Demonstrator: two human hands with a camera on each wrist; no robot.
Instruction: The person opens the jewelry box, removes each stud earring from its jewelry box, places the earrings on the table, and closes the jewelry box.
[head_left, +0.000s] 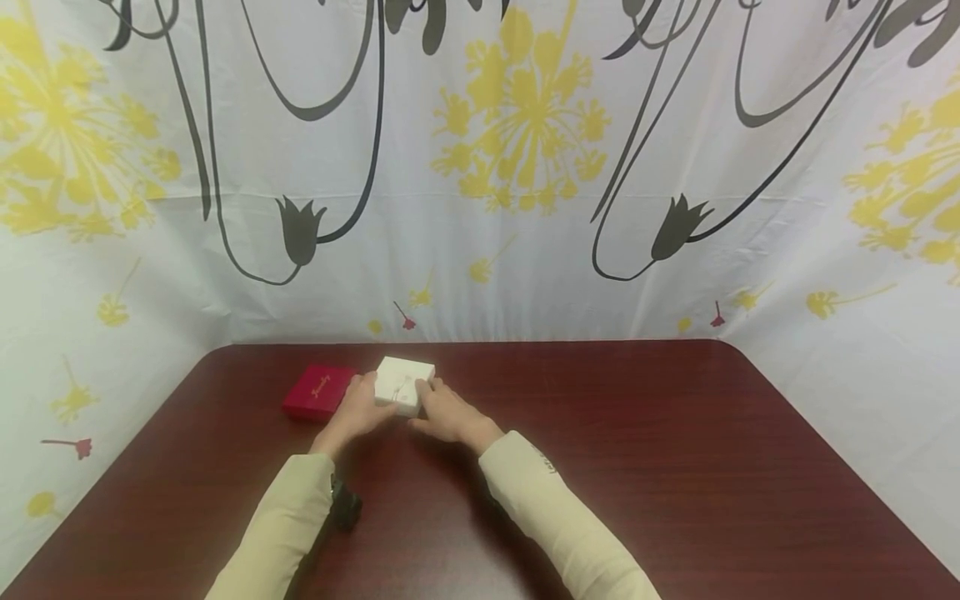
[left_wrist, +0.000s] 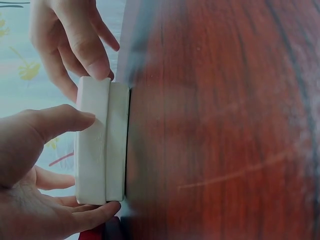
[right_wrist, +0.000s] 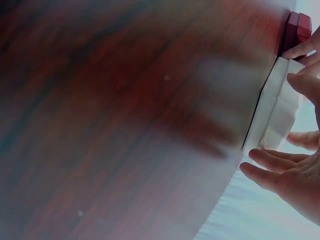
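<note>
A white lidded gift box (head_left: 395, 384) with a small pale bow on top sits near the far edge of the table. My left hand (head_left: 362, 407) grips its left side, the thumb laid across the front of the lid (left_wrist: 91, 155) and the fingers around the left end. At the other end is my right hand (head_left: 450, 410), its fingers bent about the right side, with a fingertip at the lid's edge. The lid is down on the base (left_wrist: 117, 145). Close on the left lies a red box (head_left: 318, 393) with gold lettering, partly behind my left hand.
The dark red-brown wooden table (head_left: 637, 450) has rounded far corners. Behind it hangs a white curtain (head_left: 480, 275) with yellow and grey flower prints. A small dark device (head_left: 347, 507) is strapped at the left wrist.
</note>
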